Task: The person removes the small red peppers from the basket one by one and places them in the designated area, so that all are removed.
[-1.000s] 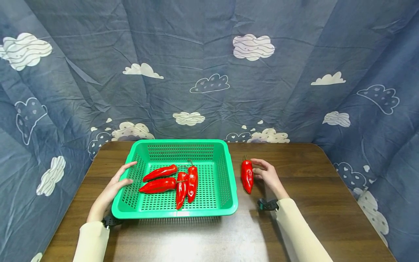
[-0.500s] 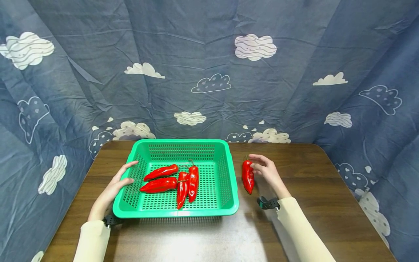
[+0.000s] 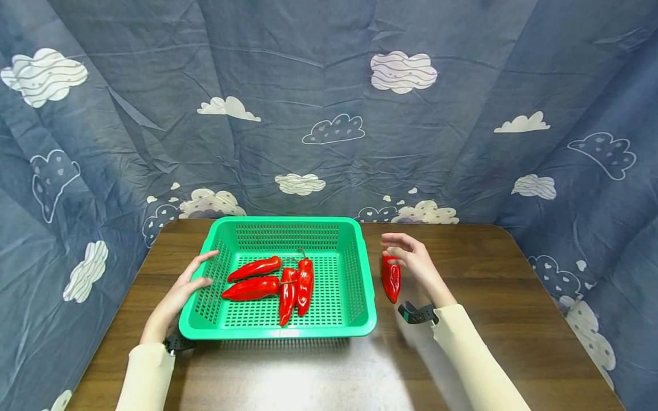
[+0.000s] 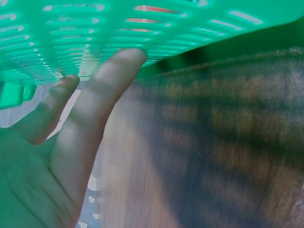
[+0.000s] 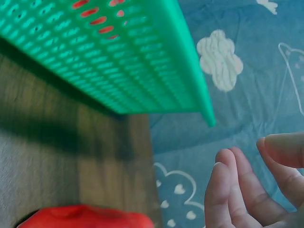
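Observation:
Several red peppers (image 3: 251, 288) lie in a green plastic basket (image 3: 277, 333) with slotted walls. My left hand (image 3: 177, 294) is at the basket's left side, its thumb and fingers extended over the rim in the head view. The left wrist view has its straight fingers (image 4: 85, 128) against the slotted wall. One more red pepper (image 3: 392, 282) rests on the table right of the basket. My right hand (image 3: 417, 264) hovers at that pepper's far end with nothing in its grasp, fingers hiding the stem. In the right wrist view, fingers (image 5: 217, 194) are apart from the pepper (image 5: 85, 217).
A brown wooden table (image 3: 493, 297) carries everything. Behind it and at both sides hangs a blue curtain (image 3: 288, 85) with white clouds. The basket's right rim (image 3: 369, 285) stands between the loose pepper and those inside.
My right hand has moved from beside the loose pepper to over its stem end, a little to the left. The left hand stays at the basket. The head view has shifted slightly.

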Action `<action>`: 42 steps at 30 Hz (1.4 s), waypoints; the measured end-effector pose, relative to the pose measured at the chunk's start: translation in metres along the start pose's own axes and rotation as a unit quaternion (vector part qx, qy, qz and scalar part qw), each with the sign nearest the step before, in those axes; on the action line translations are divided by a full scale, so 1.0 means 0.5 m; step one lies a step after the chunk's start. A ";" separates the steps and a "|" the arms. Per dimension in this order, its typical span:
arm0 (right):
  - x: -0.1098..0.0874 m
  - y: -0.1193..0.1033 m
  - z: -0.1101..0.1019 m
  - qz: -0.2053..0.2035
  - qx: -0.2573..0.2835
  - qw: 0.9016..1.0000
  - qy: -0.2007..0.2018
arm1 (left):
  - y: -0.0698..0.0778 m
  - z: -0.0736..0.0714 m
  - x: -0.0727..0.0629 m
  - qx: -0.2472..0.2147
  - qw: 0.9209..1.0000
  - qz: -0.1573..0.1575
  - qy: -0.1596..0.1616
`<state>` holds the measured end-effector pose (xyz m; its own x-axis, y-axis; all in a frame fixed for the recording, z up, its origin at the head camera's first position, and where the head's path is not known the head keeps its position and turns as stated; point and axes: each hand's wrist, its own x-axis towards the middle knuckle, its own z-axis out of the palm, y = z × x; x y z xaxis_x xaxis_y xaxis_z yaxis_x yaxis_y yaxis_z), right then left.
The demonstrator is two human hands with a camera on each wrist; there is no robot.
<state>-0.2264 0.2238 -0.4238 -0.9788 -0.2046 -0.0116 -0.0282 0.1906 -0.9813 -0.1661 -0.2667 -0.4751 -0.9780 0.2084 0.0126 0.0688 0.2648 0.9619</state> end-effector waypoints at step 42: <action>0.017 -0.071 0.106 -0.013 0.029 0.997 -0.076 | 0.000 0.000 -0.001 0.000 1.000 0.001 -0.002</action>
<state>-0.2228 0.1646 -0.3991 -0.9353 -0.3537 -0.0103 -0.0376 0.1283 -0.9910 -0.1656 -0.2667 -0.4752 -0.9772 0.2122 0.0128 0.0700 0.2640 0.9620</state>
